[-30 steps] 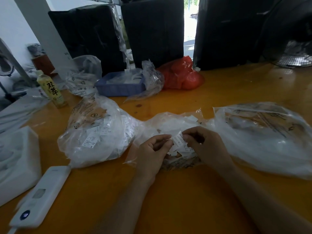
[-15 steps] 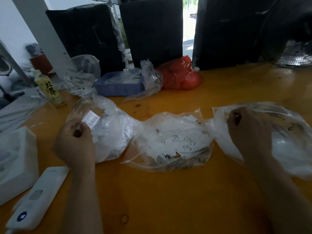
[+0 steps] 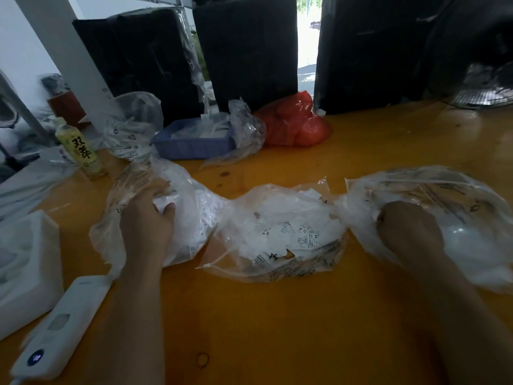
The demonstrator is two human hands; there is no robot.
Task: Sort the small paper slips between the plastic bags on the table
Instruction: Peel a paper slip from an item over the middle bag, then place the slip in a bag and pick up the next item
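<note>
Three clear plastic bags lie in a row on the orange table (image 3: 277,323). My left hand (image 3: 147,220) reaches into the mouth of the left bag (image 3: 197,207), fingers stretched among the white paper slips and partly veiled by plastic, thumb apart. Printed slips (image 3: 305,236) fill the middle bag (image 3: 277,270), which neither hand touches. My right hand (image 3: 408,229) is inside the right bag (image 3: 466,195), knuckles up and fingers curled under; whatever it holds is hidden.
A white handheld device (image 3: 61,323) and a white foam box (image 3: 25,268) sit at the near left. Further back stand a tea bottle (image 3: 83,154), another clear bag (image 3: 133,120), a blue tray (image 3: 191,147), a red bag (image 3: 297,123) and black blocks (image 3: 249,51). A fan (image 3: 485,87) is far right.
The hands met over the middle bag with slips, then parted. The left carried a slip to the left bag and now reaches inside; the right pushed deeper into the right bag.
</note>
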